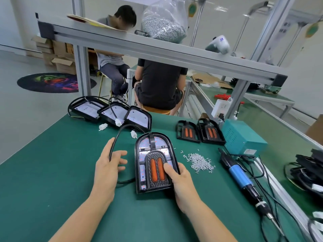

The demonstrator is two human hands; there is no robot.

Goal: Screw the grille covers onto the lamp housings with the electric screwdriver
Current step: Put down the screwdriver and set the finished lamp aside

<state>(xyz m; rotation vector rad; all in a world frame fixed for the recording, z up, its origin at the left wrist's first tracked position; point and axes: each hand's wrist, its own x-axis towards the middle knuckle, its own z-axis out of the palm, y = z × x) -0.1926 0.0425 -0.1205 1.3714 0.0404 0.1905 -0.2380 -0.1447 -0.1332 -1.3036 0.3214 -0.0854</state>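
The step in hand looks like seating and lining up a cover before any screw goes in. A housing (155,163) lies flat on the green bench (52,172) right in front of the person, its rounded end pointing away, with a grille cover (157,169) laid into its near half. The right hand (181,180) grips the housing's near right edge, thumb pressed on the cover beside the 2 orange slots, fingers curled round the rim. The left hand (109,165) is just left of the housing, fingers loosely spread; the housing's black cable (115,142) loops over it between thumb and fingers, and whether it is truly gripped cannot be told. The screwdriver (239,173) lies untouched on the bench well to the right, tip pointing away, and the loose screws (199,162) sit in a heap between it and the housing. 3 bare housings (110,112) wait at the far left, 2 spare covers (200,132) at the far right. Next, I judge, the cover must sit flush over its holes; then 1 hand must let go to pick a screw and fetch the screwdriver while the other keeps the cover from shifting.
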